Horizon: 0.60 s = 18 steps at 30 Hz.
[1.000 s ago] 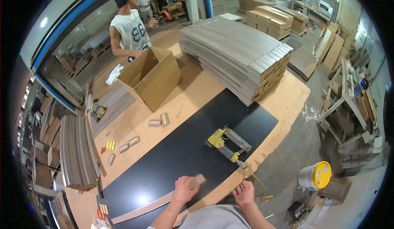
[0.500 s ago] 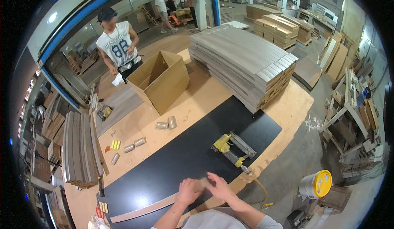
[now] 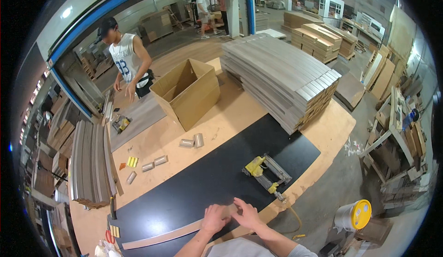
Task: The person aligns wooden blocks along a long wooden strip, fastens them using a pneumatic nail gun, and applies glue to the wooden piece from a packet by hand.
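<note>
Left hand [image 3: 215,218]: fingers closed on long, narrow, wood-toned strip [image 3: 162,236]
Right hand [image 3: 246,214]: bent fingers; cannot tell grip
Skid: possible on smooth black panel [image 3: 177,199], if pressed unevenly

Ahead-left of the fingers [image 3: 242,205], the board [image 3: 184,197] leaves open room. The nailer [image 3: 254,165] blocks ahead-right; the stack [image 3: 277,68] rises beyond it.

Standing here, I count two bare hands [image 3: 215,218], one long strip [image 3: 161,236], two nail guns [image 3: 265,173] [image 3: 121,124], five small wrapped bundles [image 3: 187,143], one open cardboard box [image 3: 199,101], one black panel [image 3: 194,188] and one yellow-lidded bucket [image 3: 345,217].
</note>
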Available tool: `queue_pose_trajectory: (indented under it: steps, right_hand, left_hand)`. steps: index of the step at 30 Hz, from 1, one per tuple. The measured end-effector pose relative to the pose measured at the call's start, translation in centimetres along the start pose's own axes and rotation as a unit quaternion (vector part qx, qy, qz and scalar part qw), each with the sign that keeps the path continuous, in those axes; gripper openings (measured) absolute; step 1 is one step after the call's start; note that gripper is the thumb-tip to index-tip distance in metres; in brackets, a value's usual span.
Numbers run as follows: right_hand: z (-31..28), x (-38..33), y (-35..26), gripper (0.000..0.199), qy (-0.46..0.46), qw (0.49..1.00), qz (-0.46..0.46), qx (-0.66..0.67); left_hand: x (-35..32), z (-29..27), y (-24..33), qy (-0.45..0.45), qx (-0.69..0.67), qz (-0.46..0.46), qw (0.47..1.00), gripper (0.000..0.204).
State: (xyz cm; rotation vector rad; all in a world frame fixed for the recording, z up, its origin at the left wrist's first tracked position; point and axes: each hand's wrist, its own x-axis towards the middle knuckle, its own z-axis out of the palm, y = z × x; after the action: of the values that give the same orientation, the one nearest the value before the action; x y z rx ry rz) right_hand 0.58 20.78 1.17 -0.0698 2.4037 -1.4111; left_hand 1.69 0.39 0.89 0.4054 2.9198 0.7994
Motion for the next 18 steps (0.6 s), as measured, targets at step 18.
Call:
queue_pose_trajectory:
  steps: [18]
  right_hand:
    - [0.1,-1.8,1.6,0.065,0.065,0.995,-0.076,-0.014]
  left_hand:
    - [-0.5,0.2,0.4,0.024,0.011,0.019,0.999,0.052]
